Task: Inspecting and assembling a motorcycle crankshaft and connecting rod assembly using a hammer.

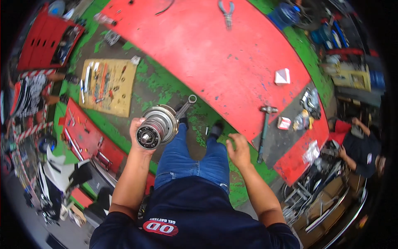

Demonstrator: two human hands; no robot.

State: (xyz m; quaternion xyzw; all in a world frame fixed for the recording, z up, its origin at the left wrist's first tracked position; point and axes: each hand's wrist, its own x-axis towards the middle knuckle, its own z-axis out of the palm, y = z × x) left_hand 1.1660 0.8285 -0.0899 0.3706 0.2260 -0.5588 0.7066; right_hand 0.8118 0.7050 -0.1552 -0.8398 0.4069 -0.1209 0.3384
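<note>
Well, my left hand (136, 132) is wrapped around the crank (161, 118), its fingers closed on the side of it, and I hold it up in front of my left thigh, clear of the table (195, 54). The bearing (148, 137) on its end faces up toward me, and the rod (185, 106) juts away to the right, ring end outermost. My right hand (239, 149) is wide, fingers spread and loosely bent around nothing, near the table's edge and well apart from the crank. Just to its right lies the hammer (264, 132), head away from me, handle pointing my way. Beyond it are a small box (284, 123) and some plastic bags (303, 119); a white box (282, 76) sits farther up, and pliers (226, 15) lie at the far side. On the floor to my left, a cardboard sheet (124, 85) bears tools. Off to the right, a co-worker (360, 146) bends over parts.
</note>
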